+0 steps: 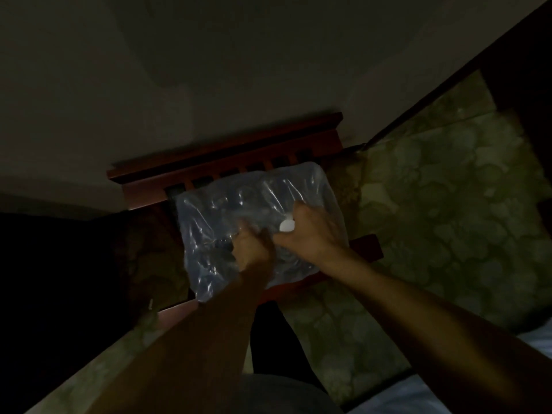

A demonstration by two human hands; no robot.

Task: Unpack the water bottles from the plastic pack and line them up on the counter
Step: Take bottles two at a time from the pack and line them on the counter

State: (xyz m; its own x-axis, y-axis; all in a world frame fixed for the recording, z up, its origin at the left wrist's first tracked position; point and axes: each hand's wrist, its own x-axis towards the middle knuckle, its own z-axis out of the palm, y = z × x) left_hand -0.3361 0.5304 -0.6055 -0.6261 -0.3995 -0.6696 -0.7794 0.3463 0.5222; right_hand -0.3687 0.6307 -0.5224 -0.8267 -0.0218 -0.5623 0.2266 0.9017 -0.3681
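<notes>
The room is dim. A clear plastic pack [227, 204] of water bottles lies on a reddish wooden stand [227, 162]; the bottles inside show only as dark shapes under the shiny wrap. My left hand [254, 249] grips the wrap near the pack's middle, fingers curled into the plastic. My right hand [307, 231] sits just to the right on top of the pack, fingers curled round a bottle whose white cap [287, 226] shows beside the thumb.
A plain pale wall fills the upper half. Green patterned carpet [448, 204] spreads to the right and below the stand. Pale bedding [534, 345] shows at the lower right corner. The left side is too dark to read.
</notes>
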